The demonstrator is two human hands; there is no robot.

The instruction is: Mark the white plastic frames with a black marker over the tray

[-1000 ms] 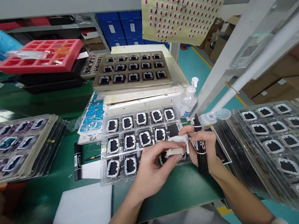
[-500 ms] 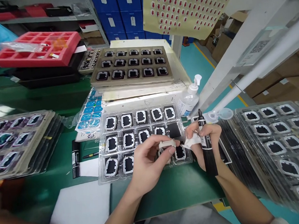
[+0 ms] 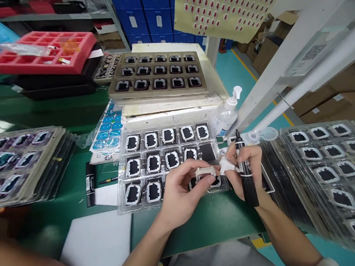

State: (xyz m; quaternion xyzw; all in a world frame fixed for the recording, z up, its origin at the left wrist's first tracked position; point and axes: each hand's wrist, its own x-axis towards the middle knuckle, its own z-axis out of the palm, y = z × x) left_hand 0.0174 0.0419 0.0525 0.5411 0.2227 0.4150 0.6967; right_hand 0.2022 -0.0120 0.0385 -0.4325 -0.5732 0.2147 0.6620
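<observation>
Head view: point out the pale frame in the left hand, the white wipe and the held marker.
Pale frame (image 3: 205, 171): head view, on its upper edge.
White wipe (image 3: 226, 165): head view, on its crumpled middle.
Held marker (image 3: 248, 180): head view, on its black barrel.

bare left hand (image 3: 179, 195), bare right hand (image 3: 257, 174), bare forearms (image 3: 150, 246), grey clothing (image 3: 218, 262), pale sleeve (image 3: 328, 264)

Pale rounded frame (image 3: 203, 171) in left hand (image 3: 183, 191)
</observation>
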